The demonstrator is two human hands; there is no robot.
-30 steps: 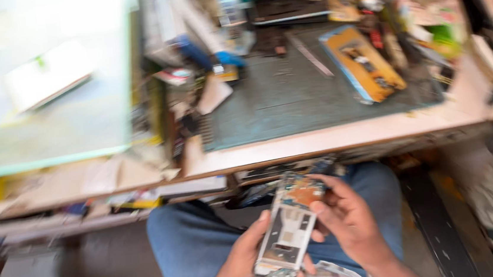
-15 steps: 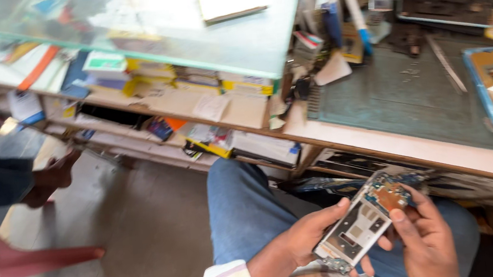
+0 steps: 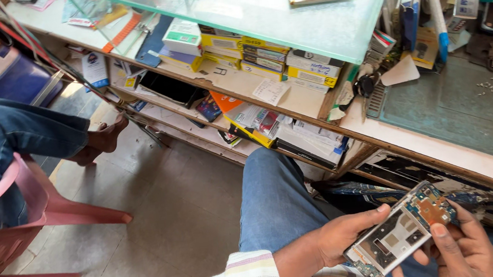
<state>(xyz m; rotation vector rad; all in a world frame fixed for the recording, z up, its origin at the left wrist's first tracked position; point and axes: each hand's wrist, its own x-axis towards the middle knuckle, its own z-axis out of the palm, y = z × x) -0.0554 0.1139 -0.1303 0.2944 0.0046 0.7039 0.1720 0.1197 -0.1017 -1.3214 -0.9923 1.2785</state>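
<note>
An opened phone (image 3: 398,233) with its back cover off shows a white inner frame and a blue circuit board with a copper patch. It lies tilted over my lap at the lower right. My left hand (image 3: 341,237) grips its lower left side, thumb across the top edge. My right hand (image 3: 464,247) holds the right end, thumb pressing near the circuit board. My jeans-clad knee (image 3: 276,201) is below the phone.
A workbench with a grey-green mat (image 3: 464,107) runs along the right. A glass counter (image 3: 259,6) tops shelves packed with small boxes (image 3: 269,56). Another person's legs (image 3: 15,141) and a pink plastic chair (image 3: 33,216) are at the left on the tiled floor.
The view has swung left and down from the bench toward the floor and the seated person. Both hands keep hold of the opened phone.
</note>
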